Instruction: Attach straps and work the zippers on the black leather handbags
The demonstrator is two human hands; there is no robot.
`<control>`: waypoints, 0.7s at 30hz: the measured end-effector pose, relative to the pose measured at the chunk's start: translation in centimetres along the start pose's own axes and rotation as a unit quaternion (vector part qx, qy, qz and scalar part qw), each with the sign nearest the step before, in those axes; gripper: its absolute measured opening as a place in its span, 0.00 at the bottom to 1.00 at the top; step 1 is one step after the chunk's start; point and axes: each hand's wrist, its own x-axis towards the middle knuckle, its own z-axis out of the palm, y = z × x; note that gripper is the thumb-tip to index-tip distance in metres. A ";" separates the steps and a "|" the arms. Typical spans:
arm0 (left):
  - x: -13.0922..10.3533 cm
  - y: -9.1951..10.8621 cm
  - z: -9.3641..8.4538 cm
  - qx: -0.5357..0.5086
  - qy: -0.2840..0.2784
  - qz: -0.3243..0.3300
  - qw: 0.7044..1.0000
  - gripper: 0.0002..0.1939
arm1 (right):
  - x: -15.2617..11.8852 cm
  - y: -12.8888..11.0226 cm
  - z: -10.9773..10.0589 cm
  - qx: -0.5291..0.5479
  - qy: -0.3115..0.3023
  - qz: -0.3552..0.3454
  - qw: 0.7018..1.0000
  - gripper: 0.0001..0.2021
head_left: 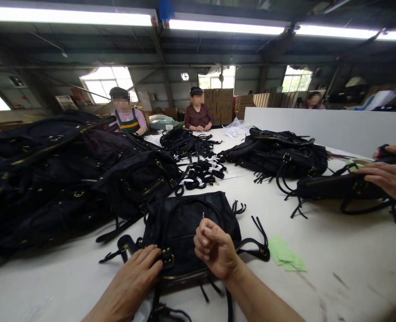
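A black handbag (191,241) lies on the table before me, with brass-coloured buckles and loose straps about it. My left hand (141,264) rests on the bag's left front, fingers stretched out beside a buckle (167,258). Above the bag's middle, my right hand (214,248) is closed in a pinch. A thin, pale tip (203,215) sticks up from its fingers; the rest of that slim thing is hidden in the hand.
A large heap of black bags (50,179) fills the left side. Bundled straps (201,172) lie beyond my bag. More bags (278,154) and a green cloth-like piece (285,254) are to the right. Another person's hands (389,176) handle a bag there. Two people sit across the table.
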 end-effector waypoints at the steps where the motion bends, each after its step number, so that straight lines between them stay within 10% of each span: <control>1: 0.3 0.4 -0.6 0.007 -0.012 0.006 1.000 0.15 | -0.1 0.0 0.2 0.001 -0.004 0.001 1.000 0.17; 7: 2.2 0.5 -5.6 -0.176 0.063 -0.162 0.969 0.14 | -2.4 -0.6 2.8 -0.172 0.006 -0.112 0.979 0.11; 12: 4.2 -1.3 -10.6 -0.260 0.271 -0.282 0.883 0.19 | -2.7 -1.5 5.4 -0.636 -0.142 -0.281 0.705 0.06; 14: 4.5 -1.9 -11.3 -0.322 0.272 -0.324 0.847 0.21 | -1.6 -1.6 6.0 -0.696 -0.160 -0.252 0.653 0.05; 21: 4.1 -3.8 -3.4 -0.518 0.207 -0.442 0.702 0.24 | 1.8 0.0 2.1 -0.725 -0.055 0.080 0.682 0.08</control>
